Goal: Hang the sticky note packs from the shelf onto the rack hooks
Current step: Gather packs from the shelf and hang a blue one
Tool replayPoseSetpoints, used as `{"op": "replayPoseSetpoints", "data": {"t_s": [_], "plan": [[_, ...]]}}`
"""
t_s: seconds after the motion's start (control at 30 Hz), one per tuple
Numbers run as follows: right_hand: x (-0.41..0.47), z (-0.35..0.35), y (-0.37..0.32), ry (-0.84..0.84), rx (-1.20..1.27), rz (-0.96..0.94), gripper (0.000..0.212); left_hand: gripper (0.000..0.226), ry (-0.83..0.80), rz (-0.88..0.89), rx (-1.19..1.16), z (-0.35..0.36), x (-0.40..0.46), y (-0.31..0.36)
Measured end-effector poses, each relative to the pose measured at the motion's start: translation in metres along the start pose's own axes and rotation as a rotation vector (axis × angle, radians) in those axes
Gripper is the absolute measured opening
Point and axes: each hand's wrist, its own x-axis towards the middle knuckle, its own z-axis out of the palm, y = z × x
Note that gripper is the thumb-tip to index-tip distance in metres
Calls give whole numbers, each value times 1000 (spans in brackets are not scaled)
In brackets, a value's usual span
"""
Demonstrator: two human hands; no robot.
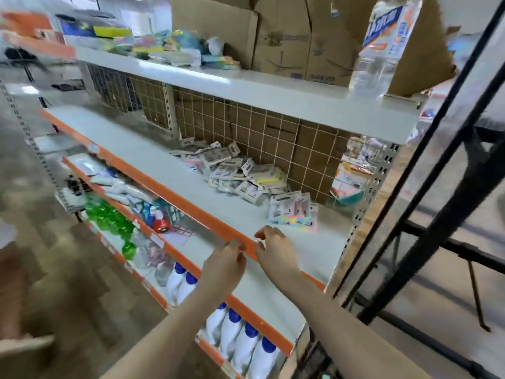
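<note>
Fingers (234, 246) of the left hand (224, 266) curl loosely at the orange edge (191, 203) of the middle shelf (153, 157), their tips at the lip, and nothing can be seen held in them; whether they pinch the lip itself I cannot tell; just beside, the right hand (276, 251) lies on top of the same edge with its fingers bent and relaxed, holding nothing; the two hands nearly touch at the fingertips.

To the left of the hands the shelf board runs bare and white along the orange lip, with open room above it up to the top shelf (246, 86); further right and toward the back, the packs (240, 170) lie in a loose heap against the wire grid (273, 132), with a few pink and yellow ones (293, 213) apart from the heap, nearer the front, beyond the right hand; bare board lies between those and the hands.

On the top shelf sit coloured goods (175, 47), cardboard boxes (287, 42) and a clear bottle (382, 47) near the right end; below the middle shelf stand green bottles (109, 214) and white bottles (240, 340) with blue caps; at far right a black rack (426, 214) rises just beside the shelf's end post; motion blur softens the floor at left.
</note>
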Motion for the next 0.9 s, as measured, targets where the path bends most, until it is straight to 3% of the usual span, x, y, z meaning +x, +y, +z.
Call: {"op": "replayPoseSetpoints", "data": {"t_s": [0.23,0.47,0.7,0.9], "plan": [[79,26,11,62,-43,153,33,23,-42,24,56,5,78,-29],[145,49,28,108,-347,198,40,30,-115,81,133,17,160,-27],[165,53,43,52,-463,411,61,42,-141,289,261,31,217,-27],[171,56,51,58,-540,410,67,53,-177,471,407,52,256,-28]]}}
